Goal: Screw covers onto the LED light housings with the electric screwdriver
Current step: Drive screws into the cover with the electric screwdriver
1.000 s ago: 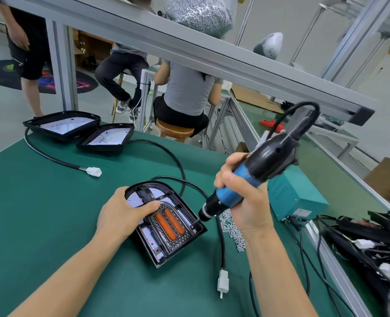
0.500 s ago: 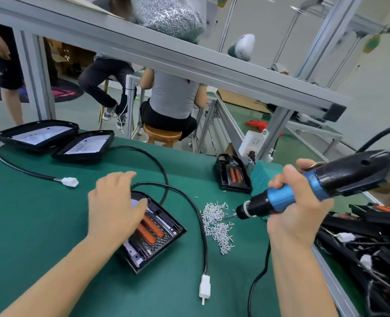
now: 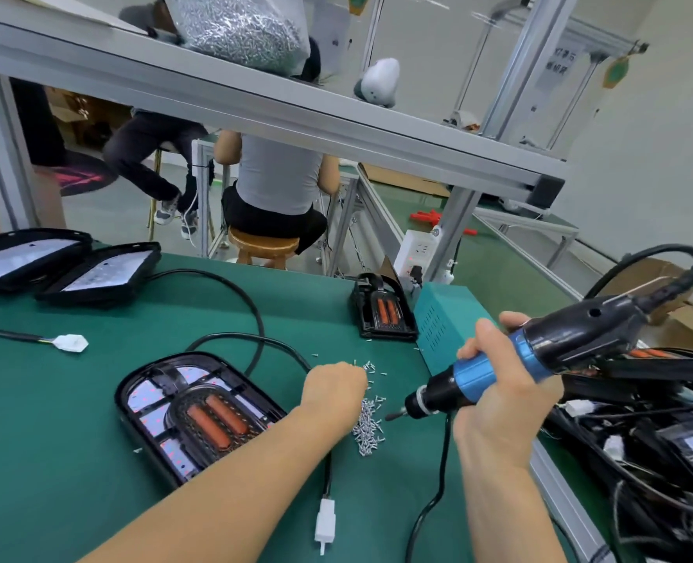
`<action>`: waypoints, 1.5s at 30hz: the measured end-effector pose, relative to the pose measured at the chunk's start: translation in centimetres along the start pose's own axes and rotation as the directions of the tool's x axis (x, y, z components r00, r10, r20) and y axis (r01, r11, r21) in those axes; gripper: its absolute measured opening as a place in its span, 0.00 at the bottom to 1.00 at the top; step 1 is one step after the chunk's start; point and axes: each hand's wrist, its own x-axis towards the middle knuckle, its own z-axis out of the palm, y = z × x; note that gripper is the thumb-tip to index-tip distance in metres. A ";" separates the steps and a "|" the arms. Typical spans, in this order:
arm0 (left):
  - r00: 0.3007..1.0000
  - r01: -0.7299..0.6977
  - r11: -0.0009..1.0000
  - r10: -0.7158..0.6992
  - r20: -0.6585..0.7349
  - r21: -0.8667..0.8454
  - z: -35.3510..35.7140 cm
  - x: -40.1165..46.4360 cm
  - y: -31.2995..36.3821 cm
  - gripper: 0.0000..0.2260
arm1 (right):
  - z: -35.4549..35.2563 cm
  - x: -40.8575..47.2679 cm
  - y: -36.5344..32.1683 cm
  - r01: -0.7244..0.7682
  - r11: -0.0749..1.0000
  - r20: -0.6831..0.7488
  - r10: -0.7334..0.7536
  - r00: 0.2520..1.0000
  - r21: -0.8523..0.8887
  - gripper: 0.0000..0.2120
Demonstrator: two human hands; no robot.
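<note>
I see the light housing (image 3: 198, 416) flat on the green bench (image 3: 52, 400), near the front edge, cover side up: black oval shell, two orange bars in the middle, pale panels with red dots around them. Open mat to its left and behind it; its black cable (image 3: 251, 319) loops behind and ends in a white plug (image 3: 325, 522) at the front. Just right of it is the screw pile (image 3: 369, 424). My left hand (image 3: 334, 394) sits on the pile, fingers curled down into it; can't tell if it has a screw. My right hand (image 3: 499, 404) is wrapped round the blue grip of the screwdriver (image 3: 540, 359), held above the bench, tip pointing left toward the pile, not touching. Teal box (image 3: 442, 323) and a second housing (image 3: 383, 314) sit behind. Right edge is crowded with cables. Two more lights (image 3: 60, 266) at far left.
</note>
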 end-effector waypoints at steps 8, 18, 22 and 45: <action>0.997 -0.081 0.992 0.082 -0.004 0.097 0.3 -0.4 0.0 0.11 | 0.2 -0.2 0.1 -0.018 1.000 0.016 0.017 1.000 0.007 0.07; 0.998 0.014 0.993 -0.021 -0.065 -0.119 0.1 -0.6 -0.8 0.10 | 0.9 0.1 -1.0 0.025 1.000 0.035 -0.026 0.999 0.016 0.08; 0.988 0.126 0.822 -0.152 0.000 -0.555 -0.4 -0.6 -1.7 0.12 | 1.0 0.1 -1.3 -0.002 0.999 0.031 0.001 1.000 0.034 0.08; 0.967 0.063 -0.616 -0.157 0.200 -0.785 -3.8 -12.5 -17.5 0.07 | 15.0 -7.3 -0.2 -0.376 0.809 0.352 0.226 0.909 0.452 0.08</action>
